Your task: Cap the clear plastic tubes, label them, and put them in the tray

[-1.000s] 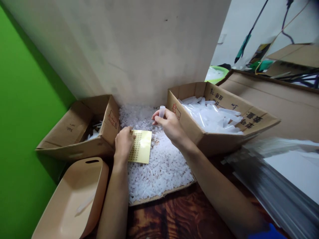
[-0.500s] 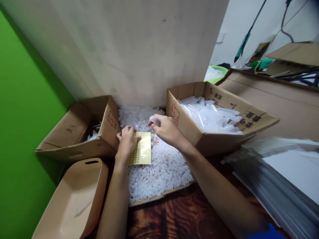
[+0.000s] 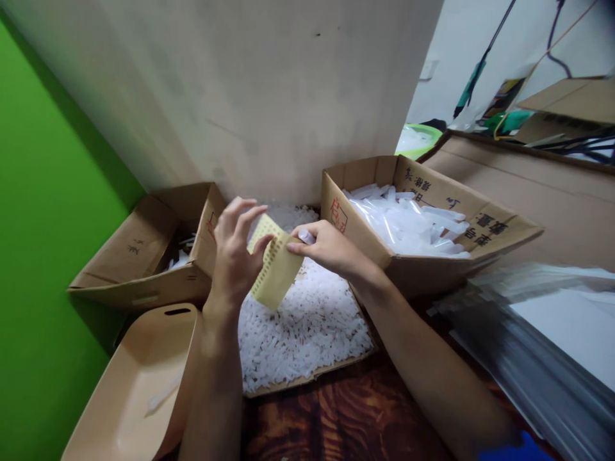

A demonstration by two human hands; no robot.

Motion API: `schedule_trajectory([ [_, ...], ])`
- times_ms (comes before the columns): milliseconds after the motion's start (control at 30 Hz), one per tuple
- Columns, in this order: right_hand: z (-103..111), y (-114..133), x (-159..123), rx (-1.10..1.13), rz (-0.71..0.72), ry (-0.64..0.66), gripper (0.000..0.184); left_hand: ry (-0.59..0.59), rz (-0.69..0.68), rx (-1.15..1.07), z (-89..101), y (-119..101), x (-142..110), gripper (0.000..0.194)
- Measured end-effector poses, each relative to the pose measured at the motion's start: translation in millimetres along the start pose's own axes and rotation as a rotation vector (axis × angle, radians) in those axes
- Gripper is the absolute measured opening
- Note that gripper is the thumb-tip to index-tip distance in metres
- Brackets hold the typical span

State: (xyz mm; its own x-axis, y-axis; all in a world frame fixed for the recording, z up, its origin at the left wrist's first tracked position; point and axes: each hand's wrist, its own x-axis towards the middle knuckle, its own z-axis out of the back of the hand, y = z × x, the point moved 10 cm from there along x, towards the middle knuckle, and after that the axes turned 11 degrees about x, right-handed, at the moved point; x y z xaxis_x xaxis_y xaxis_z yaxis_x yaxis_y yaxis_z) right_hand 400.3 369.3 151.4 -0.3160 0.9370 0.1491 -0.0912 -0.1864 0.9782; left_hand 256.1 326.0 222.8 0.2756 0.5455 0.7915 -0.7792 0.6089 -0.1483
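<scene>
Gripping a yellow sheet point(image 3: 278, 278) and whitish tube point(image 3: 306, 237) in the right hand point(image 3: 331, 246), I have the left hand point(image 3: 235, 256) at the sheet's left; its fingers stand apart.

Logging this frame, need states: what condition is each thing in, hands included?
Sheet: tilted, marked over only part
Tube: gripped, mostly hidden
Left hand: open, fingers spread
Right hand: closed on the tube, thumb at the sheet's edge
White pieces: loose, spread out
Left box: open, part filled
Right box: open, heaped
Bin: open, one pale piece inside
</scene>
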Motion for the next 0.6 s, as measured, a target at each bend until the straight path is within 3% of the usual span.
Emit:
schedule_trajectory([
  [67, 4.5, 12.3, -1.4, 0.12, 0.076, -0.025, 0.016, -0.044, -0.067, 0.095, 6.7, -9.5, 0.5, 0.033],
  [167, 9.4, 23.0, -3.3, 0.177, 0.157, -0.054, 0.016, 0.046, -0.086, 0.02, 1.2, -17.3, 1.0, 0.027],
  [367, 8.3, 31.7, -4.0, 0.203, 0.237, -0.053, 0.013, -0.006, 0.127, -0.31, 2.6, -9.3, 1.6, 0.011],
  [467, 9.1, 35.2, -4.7, 0.182, 0.252, -0.072, 0.01, -0.007, 0.236, -0.394, -1.7, -0.1, -2.1, 0.013],
  [600, 10.2, 39.2, -6.5, 0.134, 0.267, -0.084, 0.011, -0.03, 0.283, -0.431, -1.7, 3.2, -5.3, 0.011],
])
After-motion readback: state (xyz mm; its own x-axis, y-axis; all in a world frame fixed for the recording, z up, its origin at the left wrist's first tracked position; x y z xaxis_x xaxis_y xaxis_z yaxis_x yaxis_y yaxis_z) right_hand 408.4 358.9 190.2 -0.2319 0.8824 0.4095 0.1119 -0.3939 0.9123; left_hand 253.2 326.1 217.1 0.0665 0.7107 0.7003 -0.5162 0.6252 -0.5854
